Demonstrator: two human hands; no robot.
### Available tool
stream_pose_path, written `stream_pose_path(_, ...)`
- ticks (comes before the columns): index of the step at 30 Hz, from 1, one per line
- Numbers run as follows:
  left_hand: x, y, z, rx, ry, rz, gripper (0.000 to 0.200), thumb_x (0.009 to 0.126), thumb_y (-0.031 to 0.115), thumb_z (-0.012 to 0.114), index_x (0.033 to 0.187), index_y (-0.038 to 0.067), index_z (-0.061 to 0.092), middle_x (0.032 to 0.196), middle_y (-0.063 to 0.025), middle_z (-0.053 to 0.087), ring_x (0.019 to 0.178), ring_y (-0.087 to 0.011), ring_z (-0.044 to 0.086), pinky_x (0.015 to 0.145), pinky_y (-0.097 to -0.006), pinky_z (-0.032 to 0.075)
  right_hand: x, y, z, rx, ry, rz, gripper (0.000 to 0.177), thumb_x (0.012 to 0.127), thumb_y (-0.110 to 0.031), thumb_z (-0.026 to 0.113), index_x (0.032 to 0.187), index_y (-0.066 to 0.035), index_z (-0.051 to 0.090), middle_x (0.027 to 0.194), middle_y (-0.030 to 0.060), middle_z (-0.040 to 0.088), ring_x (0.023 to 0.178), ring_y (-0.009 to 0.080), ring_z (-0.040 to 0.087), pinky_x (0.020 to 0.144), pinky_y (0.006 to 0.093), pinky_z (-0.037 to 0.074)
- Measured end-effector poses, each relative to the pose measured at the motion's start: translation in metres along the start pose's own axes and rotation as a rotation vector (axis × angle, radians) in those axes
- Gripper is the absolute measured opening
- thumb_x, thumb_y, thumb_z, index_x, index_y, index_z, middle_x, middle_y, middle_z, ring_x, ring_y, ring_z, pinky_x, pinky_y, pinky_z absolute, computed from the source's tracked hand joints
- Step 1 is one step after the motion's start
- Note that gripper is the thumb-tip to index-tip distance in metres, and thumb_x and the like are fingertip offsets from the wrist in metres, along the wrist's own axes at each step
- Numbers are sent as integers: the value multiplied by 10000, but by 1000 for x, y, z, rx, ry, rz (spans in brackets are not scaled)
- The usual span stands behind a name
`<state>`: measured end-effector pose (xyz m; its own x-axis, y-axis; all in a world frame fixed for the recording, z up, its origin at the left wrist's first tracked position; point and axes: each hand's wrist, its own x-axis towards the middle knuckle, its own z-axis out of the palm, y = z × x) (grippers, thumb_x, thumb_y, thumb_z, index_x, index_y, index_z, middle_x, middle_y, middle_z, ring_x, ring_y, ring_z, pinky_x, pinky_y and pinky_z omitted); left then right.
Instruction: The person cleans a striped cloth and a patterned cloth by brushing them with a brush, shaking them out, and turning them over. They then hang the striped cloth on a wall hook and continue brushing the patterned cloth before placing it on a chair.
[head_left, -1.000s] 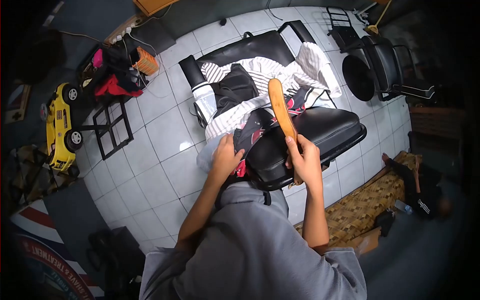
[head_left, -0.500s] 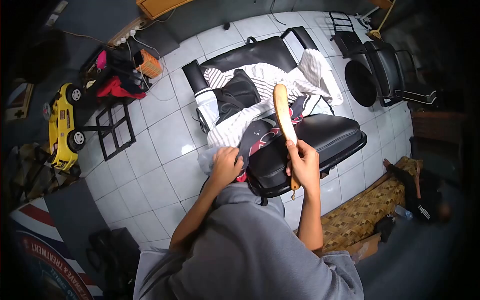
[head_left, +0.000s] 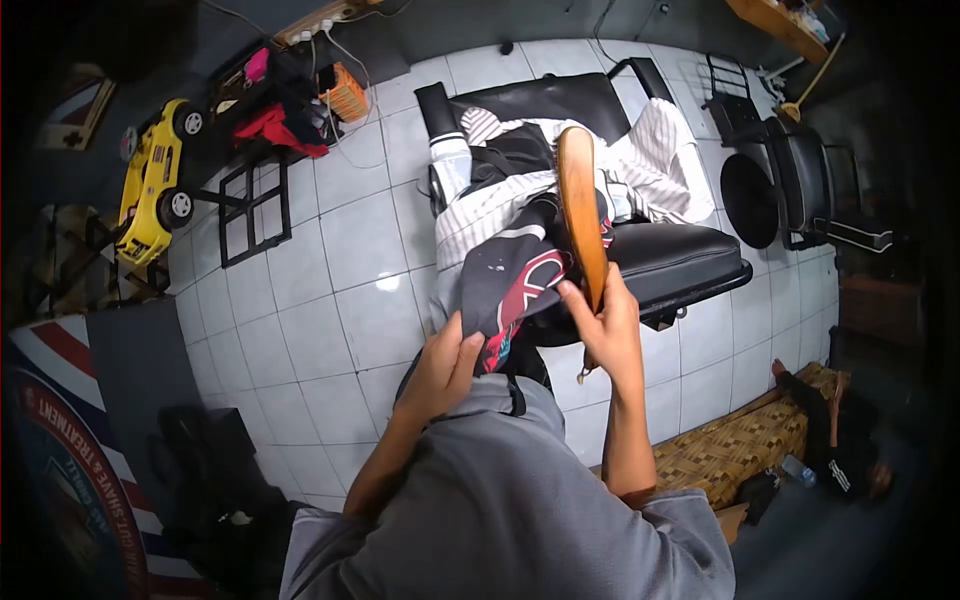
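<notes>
In my right hand (head_left: 612, 328) is a long, curved wooden brush (head_left: 578, 200), held by its handle and tilted upright, with a small loop at the handle's lower end. My left hand (head_left: 442, 368) is closed on the near edge of a dark grey garment (head_left: 495, 275) with red and white print. This garment drapes over the left part of a black padded chair (head_left: 675, 262), beside the brush. Behind it a white striped cloth (head_left: 465, 222) and a black cloth (head_left: 510, 155) lie heaped on the chair.
A yellow toy car (head_left: 152, 180) and a black metal frame (head_left: 255, 208) are at the left. Another black chair (head_left: 790, 175) stands at the right. A person in dark clothes (head_left: 835, 430) is by a woven mat (head_left: 740, 440) at the lower right. White tiles (head_left: 335, 290) cover the floor.
My left hand has gripped the dark garment and spread it toward me. The brush has turned, now showing its broad wooden back. The whole view has shifted slightly.
</notes>
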<state>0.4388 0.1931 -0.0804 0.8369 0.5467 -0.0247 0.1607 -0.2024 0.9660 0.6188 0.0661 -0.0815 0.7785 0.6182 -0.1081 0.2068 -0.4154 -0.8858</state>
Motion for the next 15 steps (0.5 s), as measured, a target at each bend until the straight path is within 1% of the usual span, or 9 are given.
stream_pose_path(1,-12,-4,-3,-1,51,80,217,940,94,441,1098,-51,473,739,-159,561,639,-218,554,619,-307,435,-9,-1,4,-116,-26,-115,388,784,-222,724,1000,29,524,805,140,546,681,251,558,598,332,433)
stream_pose_path(2,-24,-3,-10,-43,35,60,218,935,85,443,1103,-50,480,742,-158,564,643,-223,559,622,-310,437,-19,-5,11,-75,-55,-214,457,750,-230,745,1006,51,492,1025,194,529,902,322,543,775,374,438)
stream_pose_path(4,-50,4,-29,-134,-7,23,223,926,67,447,1112,-47,493,746,-156,570,650,-233,569,627,-315,441,-35,-13,24,-194,1,-485,591,697,-287,790,1034,79,470,1172,211,472,1108,372,464,942,414,374)
stream_pose_path(6,-78,11,-46,-111,-60,35,200,910,53,467,1076,-43,523,745,-139,576,638,-221,570,619,-312,443,-57,-26,35,-199,-61,-598,933,475,-514,846,1072,86,454,1274,207,426,1279,399,348,1040,473,280)
stream_pose_path(9,-130,6,-70,-136,-115,152,178,899,57,510,1040,-45,544,745,-125,580,628,-199,559,619,-304,450,-99,-48,65,-311,-196,-719,1013,415,-595,815,1089,61,438,1276,193,437,1299,371,346,1052,536,213)
stream_pose_path(12,-185,2,-103,-194,-185,161,188,902,61,517,1048,-53,551,786,-133,595,664,-200,570,651,-295,460,-137,-48,113,-218,-408,-835,895,486,-480,803,1106,50,433,1159,187,525,1155,385,477,1030,489,294)
stream_pose_path(13,-200,-1,-109,-238,-133,222,205,919,67,499,1075,-57,542,827,-99,610,683,-167,559,659,-275,454,-152,-37,134,-231,-428,-870,710,569,-328,783,1084,40,460,1052,195,575,1040,395,535,959,451,390)
stream_pose_path(14,-218,-6,-117,-293,-111,160,212,925,71,491,1088,-55,538,838,-85,611,696,-153,555,665,-269,454,-172,-30,151,-261,-412,-817,550,585,-161,728,1040,38,493,967,197,603,971,386,564,866,424,454)
stream_pose_path(15,-237,-13,-125,-345,-91,98,218,931,76,483,1100,-54,535,850,-71,612,710,-140,551,672,-264,453,-190,-34,164,-299,-484,-714,529,579,-117,700,1043,41,499,950,196,610,946,386,572,827,422,465)
